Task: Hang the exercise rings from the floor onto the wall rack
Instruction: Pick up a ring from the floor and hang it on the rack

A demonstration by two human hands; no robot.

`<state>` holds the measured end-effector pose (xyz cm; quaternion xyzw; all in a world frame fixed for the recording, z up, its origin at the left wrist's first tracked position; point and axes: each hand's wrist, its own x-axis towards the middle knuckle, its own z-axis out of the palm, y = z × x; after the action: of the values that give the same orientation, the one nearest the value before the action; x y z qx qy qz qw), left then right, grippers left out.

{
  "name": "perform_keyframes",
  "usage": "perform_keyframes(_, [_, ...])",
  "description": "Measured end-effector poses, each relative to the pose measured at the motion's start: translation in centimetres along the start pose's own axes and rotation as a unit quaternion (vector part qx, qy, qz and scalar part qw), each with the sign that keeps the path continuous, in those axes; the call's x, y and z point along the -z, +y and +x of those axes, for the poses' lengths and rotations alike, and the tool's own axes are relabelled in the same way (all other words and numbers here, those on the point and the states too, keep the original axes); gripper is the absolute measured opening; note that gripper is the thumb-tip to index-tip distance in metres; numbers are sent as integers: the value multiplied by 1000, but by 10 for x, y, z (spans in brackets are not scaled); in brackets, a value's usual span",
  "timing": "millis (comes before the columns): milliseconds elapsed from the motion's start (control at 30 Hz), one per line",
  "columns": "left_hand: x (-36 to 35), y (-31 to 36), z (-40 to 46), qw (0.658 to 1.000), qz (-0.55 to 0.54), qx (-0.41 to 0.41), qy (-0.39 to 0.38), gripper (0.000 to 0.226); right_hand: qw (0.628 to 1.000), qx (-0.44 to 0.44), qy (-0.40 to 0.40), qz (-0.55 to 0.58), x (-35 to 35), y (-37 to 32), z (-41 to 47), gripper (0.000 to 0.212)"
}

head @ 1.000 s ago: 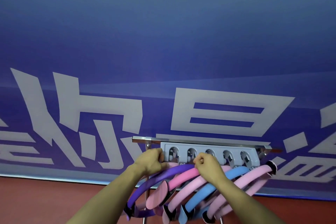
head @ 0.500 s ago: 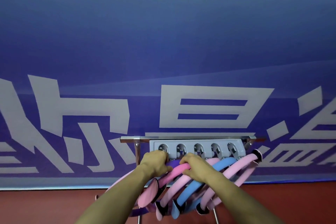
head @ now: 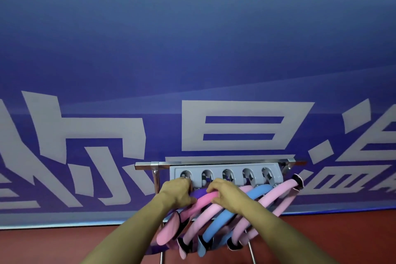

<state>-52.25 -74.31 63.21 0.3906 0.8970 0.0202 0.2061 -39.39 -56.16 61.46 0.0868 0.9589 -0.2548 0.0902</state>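
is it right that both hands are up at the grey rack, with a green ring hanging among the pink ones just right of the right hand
Not quite: that ring is blue, not green, as the head view shows. Otherwise yes: left hand and right hand are at the grey rack, pink rings alongside.

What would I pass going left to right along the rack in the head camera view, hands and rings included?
left hand → purple ring → hot pink ring → right hand → blue ring → pale pink ring, all just below the grey rack.
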Motion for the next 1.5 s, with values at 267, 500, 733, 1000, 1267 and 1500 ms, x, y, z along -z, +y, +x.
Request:
perform_keyframes(267, [0, 55, 11, 993, -80, -59, 58, 33, 992, -38, 105, -56, 39, 76, -55, 38])
perform_keyframes(500, [-23, 140, 28, 997, 19, -58, 52, 52, 989, -17, 80, -121, 44, 120, -85, 39])
perform_keyframes(733, [-19, 144, 39, 999, 31, -36, 12, 45, 985, -17, 62, -161, 51, 131, -77, 35])
perform_keyframes(1000, [-18, 150, 40, 998, 55, -18, 10, 46, 984, -8, 44, -172, 56, 140, -74, 24])
perform_keyframes(1267, [-13, 150, 39, 998, 55, -13, 1, 44, 981, 10, 81, -176, 57, 143, -71, 20])
perform_keyframes(1500, [-10, 149, 41, 998, 44, -30, -19, 43, 985, -21, 107, -131, 57, 150, -77, 32])
